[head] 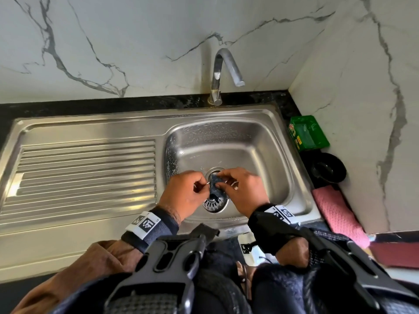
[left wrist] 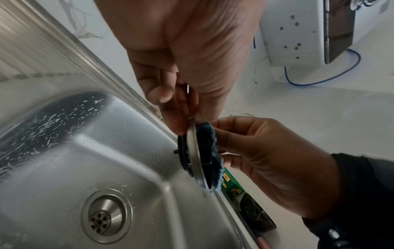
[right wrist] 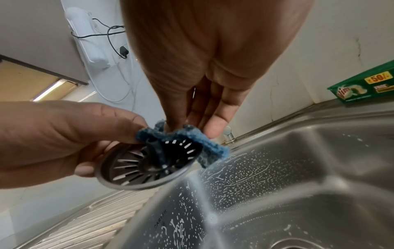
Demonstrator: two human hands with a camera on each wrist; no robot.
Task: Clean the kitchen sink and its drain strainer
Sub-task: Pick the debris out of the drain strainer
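holding the drain strainer by its rim over the sink bowl, the left hand pinches it steady so the right hand fingers can rub it with the pinched blue scrub pad.

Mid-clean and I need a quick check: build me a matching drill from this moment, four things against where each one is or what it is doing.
Things:
1. drain strainer
2. blue scrub pad
3. green soap box
4. pink cloth

Places or states:
A. lying on the counter at the sink's near right corner
B. held by its rim in the left hand, lifted out over the basin
C. standing on the counter at the sink's far right corner
D. pinched by the right hand against the strainer's slotted face

Pairs: 1-B, 2-D, 3-C, 4-A
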